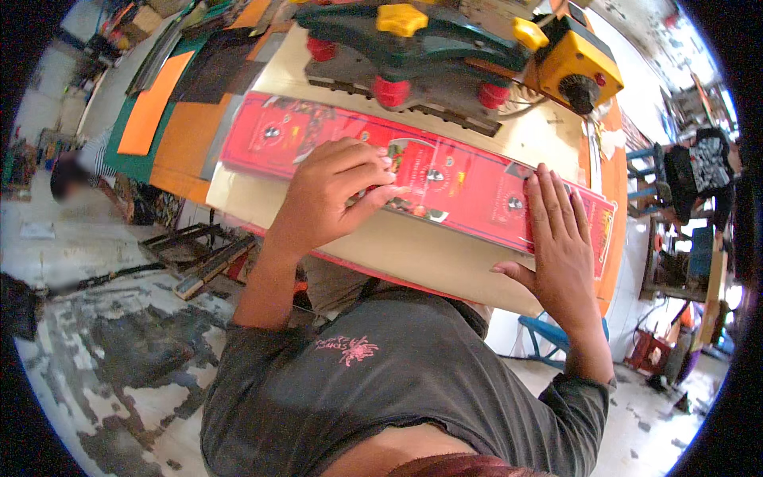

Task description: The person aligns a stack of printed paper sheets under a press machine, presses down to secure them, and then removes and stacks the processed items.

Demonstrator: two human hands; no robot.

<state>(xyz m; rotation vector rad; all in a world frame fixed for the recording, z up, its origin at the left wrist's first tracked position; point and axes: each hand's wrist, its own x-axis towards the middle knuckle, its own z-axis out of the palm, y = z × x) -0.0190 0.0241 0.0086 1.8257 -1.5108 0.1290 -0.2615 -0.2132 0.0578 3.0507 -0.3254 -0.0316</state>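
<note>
A long red printed cardboard sheet (461, 179) lies flat across a cream board (397, 254) that serves as the work surface. My left hand (334, 191) rests on the sheet's middle with fingers curled down onto it. My right hand (556, 238) lies flat, fingers spread, on the sheet's right end near the board's front edge. Neither hand grips anything; both press on the sheet.
Behind the sheet stands a green machine (421, 48) with red rollers and a yellow motor box (576, 67). Orange and dark sheets (175, 103) lie to the left. Another person (75, 171) sits far left. A blue stool (548, 338) and clutter are at the right.
</note>
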